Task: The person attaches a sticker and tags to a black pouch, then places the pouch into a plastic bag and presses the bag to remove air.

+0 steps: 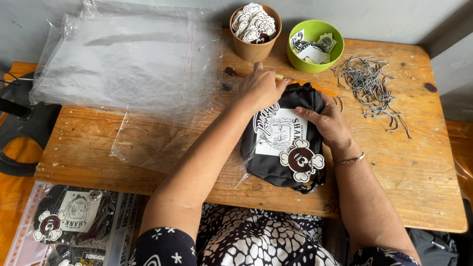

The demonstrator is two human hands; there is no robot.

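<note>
The black pouch [285, 140] lies near the front edge of the wooden table [414, 172], partly inside a clear plastic sleeve [148, 143], and it is pinned from both ends: the left hand [261, 87] is curled over its top edge, while the right hand [327, 123] is pressed flat against its right side. The round skull-shaped tag [301, 161] and the printed card [281, 133] rest loose on the pouch face (nothing seems to fix them), so they could be knocked askew or creased if the thin film is dragged across them. The brown paper cup [255, 30] and the green bowl [315, 45] stand just beyond the left knuckles, and could be tipped by a careless push.
</note>
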